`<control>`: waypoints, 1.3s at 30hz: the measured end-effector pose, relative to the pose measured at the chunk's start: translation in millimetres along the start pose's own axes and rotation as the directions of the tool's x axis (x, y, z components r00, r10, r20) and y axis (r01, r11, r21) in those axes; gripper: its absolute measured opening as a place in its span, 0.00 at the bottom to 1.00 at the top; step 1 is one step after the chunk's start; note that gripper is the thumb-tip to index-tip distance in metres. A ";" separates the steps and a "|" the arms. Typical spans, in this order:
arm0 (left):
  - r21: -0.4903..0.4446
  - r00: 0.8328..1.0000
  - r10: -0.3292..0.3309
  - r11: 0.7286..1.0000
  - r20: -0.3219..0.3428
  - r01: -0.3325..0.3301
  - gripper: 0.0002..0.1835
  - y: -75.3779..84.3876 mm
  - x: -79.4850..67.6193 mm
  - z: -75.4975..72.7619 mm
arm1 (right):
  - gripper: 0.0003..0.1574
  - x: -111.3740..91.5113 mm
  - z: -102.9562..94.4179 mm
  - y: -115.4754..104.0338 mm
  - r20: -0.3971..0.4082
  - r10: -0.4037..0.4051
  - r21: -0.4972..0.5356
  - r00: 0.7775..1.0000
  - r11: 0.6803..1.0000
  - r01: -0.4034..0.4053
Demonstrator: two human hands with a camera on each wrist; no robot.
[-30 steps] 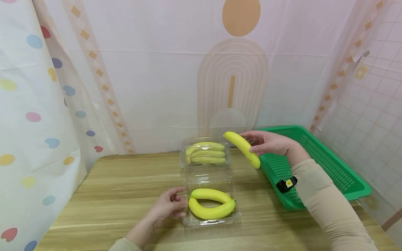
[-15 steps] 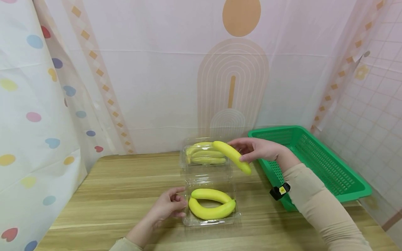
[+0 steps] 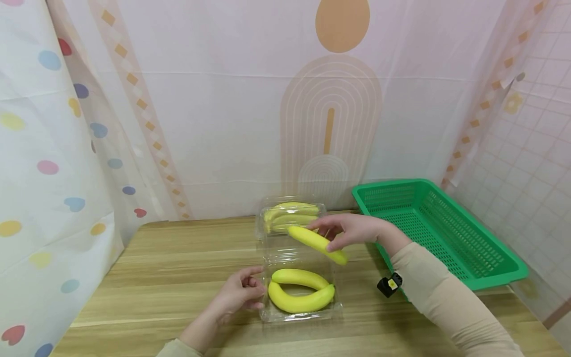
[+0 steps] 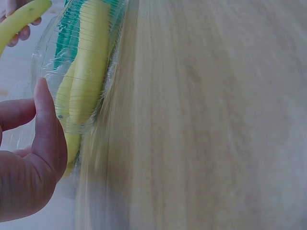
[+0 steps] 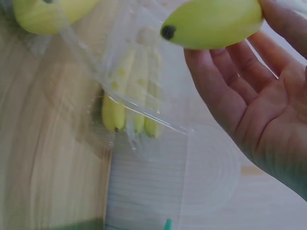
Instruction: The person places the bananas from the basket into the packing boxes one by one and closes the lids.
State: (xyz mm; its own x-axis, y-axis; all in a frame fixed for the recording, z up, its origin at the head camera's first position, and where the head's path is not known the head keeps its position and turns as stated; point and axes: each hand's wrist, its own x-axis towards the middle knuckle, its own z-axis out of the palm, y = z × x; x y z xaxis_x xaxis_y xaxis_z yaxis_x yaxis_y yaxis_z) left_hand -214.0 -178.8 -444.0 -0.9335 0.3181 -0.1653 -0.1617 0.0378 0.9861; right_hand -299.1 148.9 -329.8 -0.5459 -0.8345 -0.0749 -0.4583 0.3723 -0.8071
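My right hand (image 3: pixel 352 230) grips a yellow banana (image 3: pixel 314 243) by its middle, fingers behind and thumb in front. It hangs tilted above the hinge side of an open clear plastic clamshell box (image 3: pixel 336 312). Two bananas (image 3: pixel 301 302) lie curved toward each other in this box's front half. At the box's left side, my left hand (image 3: pixel 236 292) rests with loosely bent fingers, the fingertips at the wall. In the left wrist view, its thumb (image 4: pixel 45 120) stands up beside the clear wall. The right wrist view shows the held banana's dark tip (image 5: pixel 168 32).
Behind the open box, a second clear box (image 3: pixel 263 230) holds several bananas (image 3: pixel 290 218) against the curtain (image 3: pixel 223 124). A green perforated basket (image 3: pixel 473 213) stands at the right of the wooden table (image 3: pixel 169 267).
My right hand has carried the banana left, down and nearer, from beside the basket to above the open box. The left hand and the two boxed bananas have stayed put.
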 end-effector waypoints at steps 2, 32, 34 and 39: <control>0.001 1.000 -0.002 1.000 -0.001 0.002 0.37 -0.2 0.0 0.0 | 0.36 3.6 5.8 1.4 0.014 -0.005 -0.045 1.000 0.999 0.006; 0.005 1.000 0.004 1.000 -0.005 -0.004 0.37 -2.2 2.3 1.6 | 0.38 30.0 79.0 2.8 0.032 -0.103 -0.652 0.994 0.752 0.099; 0.005 1.000 0.003 1.000 -0.006 -0.003 0.37 -2.2 2.8 1.7 | 0.38 30.8 81.1 3.9 0.027 -0.104 -0.672 0.994 0.734 0.096; 0.002 1.000 0.006 1.000 0.000 -0.006 0.37 -3.1 3.2 0.8 | 0.36 31.5 85.3 4.6 0.038 -0.123 -0.705 0.992 0.700 0.114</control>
State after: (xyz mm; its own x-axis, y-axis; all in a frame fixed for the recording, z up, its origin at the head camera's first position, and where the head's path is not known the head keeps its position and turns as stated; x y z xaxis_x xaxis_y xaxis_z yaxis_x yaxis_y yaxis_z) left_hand -216.2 -177.1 -447.6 -0.9347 0.3180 -0.1590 -0.1551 0.0376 0.9872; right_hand -258.5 89.7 -385.9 -0.4586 -0.8887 0.0027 -0.8774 0.4523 -0.1603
